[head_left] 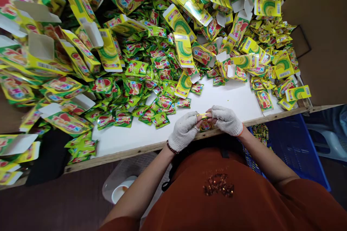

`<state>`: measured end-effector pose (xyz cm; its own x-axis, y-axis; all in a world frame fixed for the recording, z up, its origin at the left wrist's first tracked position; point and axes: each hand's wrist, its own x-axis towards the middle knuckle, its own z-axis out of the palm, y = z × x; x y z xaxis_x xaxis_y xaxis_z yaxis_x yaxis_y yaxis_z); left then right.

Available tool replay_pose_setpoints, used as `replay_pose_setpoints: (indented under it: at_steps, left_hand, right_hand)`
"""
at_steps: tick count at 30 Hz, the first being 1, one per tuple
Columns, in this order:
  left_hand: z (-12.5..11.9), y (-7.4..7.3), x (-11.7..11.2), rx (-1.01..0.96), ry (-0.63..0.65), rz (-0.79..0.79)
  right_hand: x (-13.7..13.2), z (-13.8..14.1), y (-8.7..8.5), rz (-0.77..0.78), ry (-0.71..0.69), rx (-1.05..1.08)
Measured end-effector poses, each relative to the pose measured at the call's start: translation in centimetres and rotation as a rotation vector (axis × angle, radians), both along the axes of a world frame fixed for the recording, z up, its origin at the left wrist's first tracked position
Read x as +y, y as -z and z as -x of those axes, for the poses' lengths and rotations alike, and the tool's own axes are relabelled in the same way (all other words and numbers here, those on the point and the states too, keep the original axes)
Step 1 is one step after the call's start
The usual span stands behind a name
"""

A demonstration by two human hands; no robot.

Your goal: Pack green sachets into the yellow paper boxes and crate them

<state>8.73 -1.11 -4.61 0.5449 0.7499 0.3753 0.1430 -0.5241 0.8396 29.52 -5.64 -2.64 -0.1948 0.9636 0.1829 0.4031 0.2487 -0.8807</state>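
Observation:
Both my hands wear white knit gloves and meet at the near edge of the white table (141, 135). My left hand (184, 130) and my right hand (226, 120) are closed together on a small yellow and green carton (205, 122), held just above the table edge. A heap of green snack sachets (151, 79) lies right behind my hands. Several open yellow cartons (184, 48) are scattered over the sachets.
Piles of empty yellow cartons (40, 54) fill the left and far side. A brown cardboard wall (322, 25) stands at the right. A blue plastic crate (295, 144) sits below the table's right end. A clear plastic tub (121, 184) is on the floor.

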Motion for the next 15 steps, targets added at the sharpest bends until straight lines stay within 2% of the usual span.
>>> replay_pose_setpoints:
  at_steps: [2, 4, 6, 8, 10, 12, 13, 15]
  left_hand:
    - [-0.1, -0.1, 0.4, 0.039, 0.019, 0.004]
    - [-0.1, -0.5, 1.2, 0.109, -0.02, 0.045]
    - [0.3, -1.1, 2.3, 0.171, -0.129, 0.06]
    - [1.0, -1.8, 3.9, 0.25, -0.286, 0.018]
    - [1.6, -2.5, 5.8, 0.393, -0.427, -0.062]
    - [1.9, -3.0, 7.9, 0.595, -0.525, -0.113]
    - [1.9, -3.2, 8.7, 0.701, -0.556, -0.114]
    - [1.7, -3.4, 10.0, 0.88, -0.575, -0.076]
  right_hand:
    - [0.1, 0.4, 0.2, 0.073, 0.081, 0.011]
    - [0.2, 0.2, 0.1, 0.172, 0.237, 0.147]
    - [-0.1, -1.0, -0.4, 0.243, 0.386, 0.383]
    - [-0.5, -2.7, -1.3, 0.248, 0.47, 0.593]
    - [-0.5, -4.1, -2.1, 0.252, 0.465, 0.7]
    - [0.4, -4.3, -2.5, 0.295, 0.388, 0.706]
    - [1.3, -4.0, -2.4, 0.321, 0.336, 0.654]
    - [3.7, -2.6, -1.6, 0.313, 0.251, 0.42]
